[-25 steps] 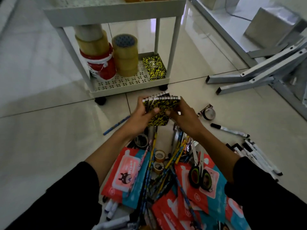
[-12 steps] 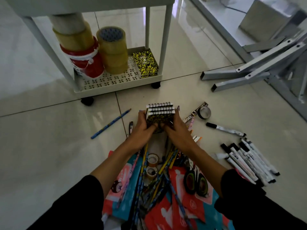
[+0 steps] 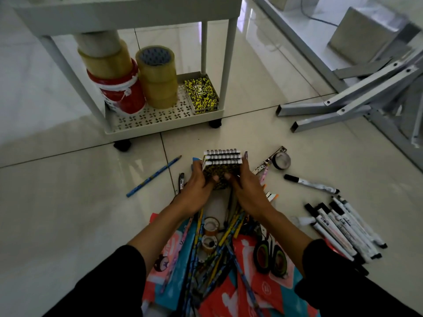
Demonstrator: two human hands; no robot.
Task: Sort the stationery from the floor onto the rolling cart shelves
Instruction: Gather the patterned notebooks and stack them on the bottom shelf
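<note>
Both hands, left hand (image 3: pixel 198 188) and right hand (image 3: pixel 248 192), have squared up the spiral notebooks (image 3: pixel 221 167), gripping the stack from either side. They now sit lower, ready for the cart's bottom shelf (image 3: pixel 160 126).

Nothing here can be read: the label on the yellow-and-black notebook (image 3: pixel 201 93) on the cart's bottom shelf (image 3: pixel 146 120), the print on the white markers (image 3: pixel 343 227) and the lettering on the red-and-teal packets (image 3: pixel 263 291) are all too blurred.
</note>
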